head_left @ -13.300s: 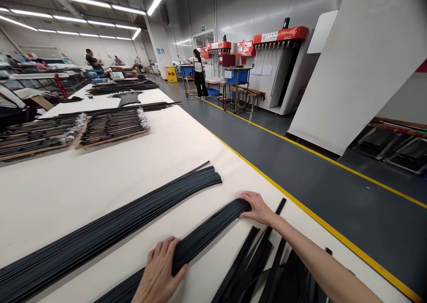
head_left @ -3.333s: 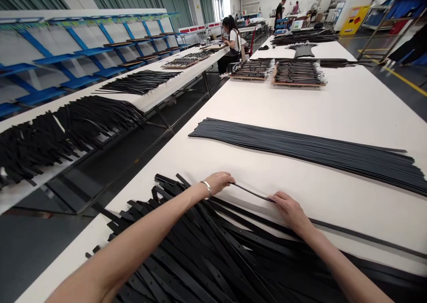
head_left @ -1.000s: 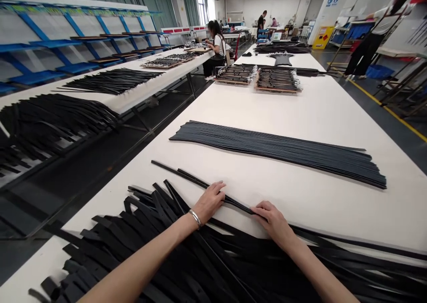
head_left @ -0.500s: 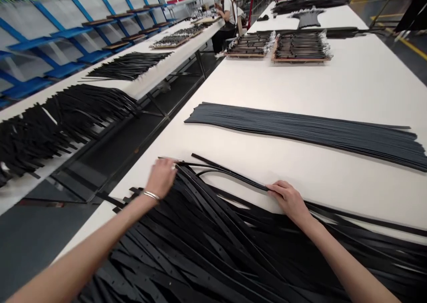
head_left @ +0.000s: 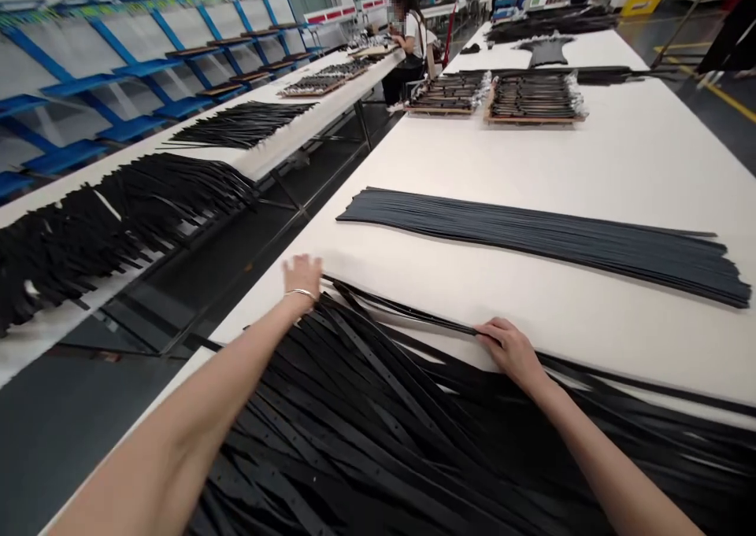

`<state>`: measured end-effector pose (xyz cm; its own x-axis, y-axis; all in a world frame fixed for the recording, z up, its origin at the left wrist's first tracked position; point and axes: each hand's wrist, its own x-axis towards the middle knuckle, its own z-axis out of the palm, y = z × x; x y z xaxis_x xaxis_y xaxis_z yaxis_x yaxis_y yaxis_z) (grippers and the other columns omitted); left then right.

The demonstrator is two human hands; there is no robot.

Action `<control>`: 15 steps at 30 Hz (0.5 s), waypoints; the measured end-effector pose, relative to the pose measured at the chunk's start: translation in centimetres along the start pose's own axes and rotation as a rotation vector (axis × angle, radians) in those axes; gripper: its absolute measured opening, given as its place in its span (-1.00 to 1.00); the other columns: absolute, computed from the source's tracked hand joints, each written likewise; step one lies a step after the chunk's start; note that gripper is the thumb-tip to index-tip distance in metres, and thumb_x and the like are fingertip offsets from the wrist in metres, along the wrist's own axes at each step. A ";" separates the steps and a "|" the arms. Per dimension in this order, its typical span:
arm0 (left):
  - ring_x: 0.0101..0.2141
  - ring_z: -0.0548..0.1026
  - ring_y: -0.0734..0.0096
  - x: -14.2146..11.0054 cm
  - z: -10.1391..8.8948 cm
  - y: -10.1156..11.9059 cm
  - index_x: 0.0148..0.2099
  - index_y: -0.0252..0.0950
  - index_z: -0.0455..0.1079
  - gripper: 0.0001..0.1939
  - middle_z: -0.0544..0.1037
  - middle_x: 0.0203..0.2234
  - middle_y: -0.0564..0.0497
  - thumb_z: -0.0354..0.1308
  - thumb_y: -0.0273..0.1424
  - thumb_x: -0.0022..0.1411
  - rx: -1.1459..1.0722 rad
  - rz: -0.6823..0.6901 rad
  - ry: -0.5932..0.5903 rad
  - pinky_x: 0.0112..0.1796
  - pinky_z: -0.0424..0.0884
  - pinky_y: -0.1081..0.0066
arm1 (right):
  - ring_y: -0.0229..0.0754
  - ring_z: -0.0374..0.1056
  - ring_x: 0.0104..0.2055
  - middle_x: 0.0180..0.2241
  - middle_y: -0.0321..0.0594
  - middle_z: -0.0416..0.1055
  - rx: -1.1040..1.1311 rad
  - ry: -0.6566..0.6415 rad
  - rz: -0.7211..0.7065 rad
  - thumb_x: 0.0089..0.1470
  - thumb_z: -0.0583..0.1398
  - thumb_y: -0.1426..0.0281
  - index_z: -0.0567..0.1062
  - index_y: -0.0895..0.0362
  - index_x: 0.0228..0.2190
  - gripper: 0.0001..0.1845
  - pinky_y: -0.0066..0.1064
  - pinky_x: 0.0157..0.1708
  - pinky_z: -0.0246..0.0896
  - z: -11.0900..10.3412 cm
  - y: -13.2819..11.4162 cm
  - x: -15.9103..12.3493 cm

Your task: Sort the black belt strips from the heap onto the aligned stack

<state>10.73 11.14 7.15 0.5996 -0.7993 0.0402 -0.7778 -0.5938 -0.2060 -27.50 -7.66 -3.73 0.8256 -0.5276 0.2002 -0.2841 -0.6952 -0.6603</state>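
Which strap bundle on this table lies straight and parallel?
The flat dark bundle mid-table: its straps run side by side, unlike the splayed, hole-punched pile nearest you.

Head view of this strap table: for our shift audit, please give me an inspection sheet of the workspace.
Surface: white table, long and flat.
Job's things: black punched straps lie in a heaped fan at the near edge; one thin strap runs along the pile's far side.
Clutter: a neat dark strap stack and loaded wooden trays further along.
Hands: left hand open, raised at the pile's far edge, bangle on wrist; right hand rests on the thin strap.
Cables: nothing seen.
Surroundings: blue racks; a seated co-worker at the next table.
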 end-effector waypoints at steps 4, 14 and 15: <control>-0.03 0.32 0.07 -4.9 -0.8 2.3 0.01 -0.31 0.31 -0.69 0.42 -0.10 -0.20 -0.07 -0.46 0.23 -0.246 0.239 -0.010 -0.02 0.22 0.05 | -0.10 0.31 -0.17 -0.28 -0.18 0.40 -0.001 0.017 0.024 0.18 0.05 0.31 0.52 0.05 -0.19 -0.72 -0.23 -0.11 0.22 -0.3 -0.6 0.2; -0.29 0.36 0.35 -11.1 0.4 15.7 -0.26 -0.25 0.39 -0.88 0.41 -0.35 0.00 0.03 -0.51 0.24 -0.520 0.885 -0.230 -0.27 0.28 0.40 | -0.15 0.31 -0.20 -0.27 -0.19 0.39 0.036 0.052 0.138 0.12 0.10 0.36 0.53 0.08 -0.21 -0.76 -0.31 -0.17 0.21 -0.3 -1.2 0.3; -0.30 0.36 0.37 -10.2 0.5 15.8 -0.29 -0.25 0.38 -0.90 0.40 -0.37 0.01 0.05 -0.50 0.23 -0.581 0.828 -0.223 -0.30 0.28 0.42 | -0.15 0.31 -0.20 -0.28 -0.20 0.39 0.036 0.056 0.140 0.12 0.11 0.36 0.53 0.07 -0.21 -0.76 -0.32 -0.17 0.22 -0.2 -1.4 0.3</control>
<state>-7.59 10.01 3.01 -0.1895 -0.9775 -0.0932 -0.8978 0.1341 0.4195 -26.93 -6.98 -2.62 0.7501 -0.6455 0.1437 -0.3760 -0.5951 -0.7103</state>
